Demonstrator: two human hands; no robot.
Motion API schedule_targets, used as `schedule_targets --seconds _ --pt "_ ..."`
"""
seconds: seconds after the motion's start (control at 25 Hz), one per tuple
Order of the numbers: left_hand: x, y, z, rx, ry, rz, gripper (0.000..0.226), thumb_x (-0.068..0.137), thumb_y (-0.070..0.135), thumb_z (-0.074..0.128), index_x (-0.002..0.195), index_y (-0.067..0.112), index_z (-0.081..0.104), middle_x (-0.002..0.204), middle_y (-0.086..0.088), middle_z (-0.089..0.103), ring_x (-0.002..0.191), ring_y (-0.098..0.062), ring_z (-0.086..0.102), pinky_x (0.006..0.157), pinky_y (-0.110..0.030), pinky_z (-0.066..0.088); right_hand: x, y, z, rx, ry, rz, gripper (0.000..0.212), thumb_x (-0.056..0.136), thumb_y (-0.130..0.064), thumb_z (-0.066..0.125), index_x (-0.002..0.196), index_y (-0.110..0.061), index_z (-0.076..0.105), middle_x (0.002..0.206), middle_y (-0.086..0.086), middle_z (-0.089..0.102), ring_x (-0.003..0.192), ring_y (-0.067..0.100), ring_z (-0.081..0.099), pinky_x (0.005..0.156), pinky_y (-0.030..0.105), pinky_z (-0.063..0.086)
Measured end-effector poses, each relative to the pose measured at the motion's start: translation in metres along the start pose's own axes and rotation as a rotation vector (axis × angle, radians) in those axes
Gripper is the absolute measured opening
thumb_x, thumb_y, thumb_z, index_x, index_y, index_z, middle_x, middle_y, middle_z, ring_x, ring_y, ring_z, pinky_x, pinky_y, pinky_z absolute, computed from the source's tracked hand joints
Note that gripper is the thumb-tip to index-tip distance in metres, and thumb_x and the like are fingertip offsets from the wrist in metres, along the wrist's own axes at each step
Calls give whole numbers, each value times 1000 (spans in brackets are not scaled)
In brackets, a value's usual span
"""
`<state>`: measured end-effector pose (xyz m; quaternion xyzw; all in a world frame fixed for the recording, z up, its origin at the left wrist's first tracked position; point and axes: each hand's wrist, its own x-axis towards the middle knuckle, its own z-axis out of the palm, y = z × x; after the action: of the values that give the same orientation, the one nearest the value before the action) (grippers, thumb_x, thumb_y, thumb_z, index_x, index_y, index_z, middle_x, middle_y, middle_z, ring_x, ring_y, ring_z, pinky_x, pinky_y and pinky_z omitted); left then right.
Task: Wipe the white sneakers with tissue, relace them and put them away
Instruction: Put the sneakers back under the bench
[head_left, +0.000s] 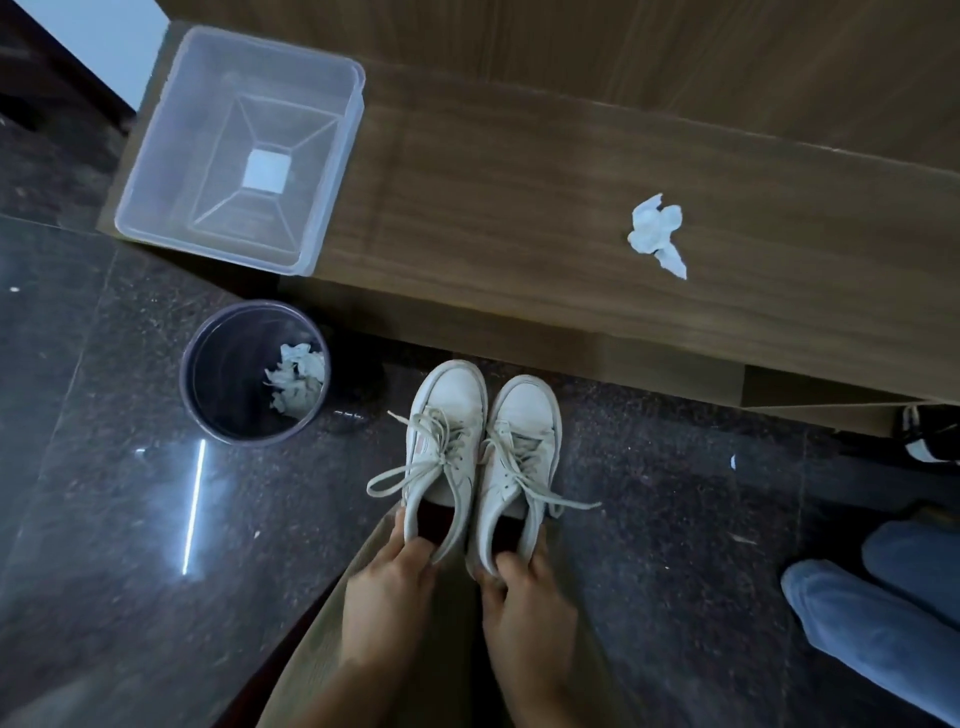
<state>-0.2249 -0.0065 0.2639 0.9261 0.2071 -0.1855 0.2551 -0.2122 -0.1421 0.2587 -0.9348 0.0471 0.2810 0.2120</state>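
Two white sneakers stand side by side over the dark floor, toes pointing toward the wooden bench. My left hand (387, 587) grips the heel of the left sneaker (449, 410). My right hand (524, 603) grips the heel of the right sneaker (524, 431). Both sneakers are laced, with loose lace ends trailing out to the sides. A crumpled white tissue (657, 234) lies on the bench top, to the right and apart from the shoes.
A clear plastic box (156, 171) sits open on the left end of the wooden bench (493, 208). A dark round bin (208, 374) holding used tissues stands on the floor left of the sneakers. Another person's jeans-clad legs (872, 613) are at the lower right.
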Motion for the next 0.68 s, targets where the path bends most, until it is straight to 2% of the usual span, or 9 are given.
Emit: schedule_targets --seconds 0.12,0.2,0.32,0.44,0.56,0.68 --pt "41 -4 36 -15 -7 18 25 78 32 59 61 12 60 66 2 58 53 -19 59 47 -25 40 44 16 22 -70 31 -5 19 73 -29 72 71 -24 54 110 15 66 76 28 69 51 32 50" --pt "80 -8 73 -21 2 34 36 77 40 48 63 9 60 66 -5 60 57 -25 59 51 -26 38 84 26 41 -68 60 24 15 80 -30 68 74 -21 57 117 18 63 79 32 68 58 35 50" --pt "133 -14 120 -41 0 16 24 77 26 55 69 3 59 75 -11 60 65 -32 60 54 -28 34 145 42 68 -37 36 61 17 90 -32 56 86 -16 60 127 17 55 92 33 63 71 36 46" --pt "184 -24 164 -6 52 28 16 78 14 64 70 1 59 85 -15 62 70 -34 59 56 -30 30 205 61 101 18 92 43 18 89 -31 58 84 -14 61 110 16 61 93 33 61 70 34 43" --pt "226 -38 197 32 53 36 15 80 15 62 76 0 60 90 -15 62 76 -34 58 58 -31 31 247 73 129 60 86 30 20 89 -32 58 87 -12 62 98 14 64 90 32 61 70 35 42" --pt "251 -52 215 53 49 94 12 80 12 61 77 1 60 88 -15 61 75 -35 58 58 -31 34 276 80 147 -11 78 -24 19 90 -32 56 90 -14 61 117 18 60 93 33 61 71 35 43"
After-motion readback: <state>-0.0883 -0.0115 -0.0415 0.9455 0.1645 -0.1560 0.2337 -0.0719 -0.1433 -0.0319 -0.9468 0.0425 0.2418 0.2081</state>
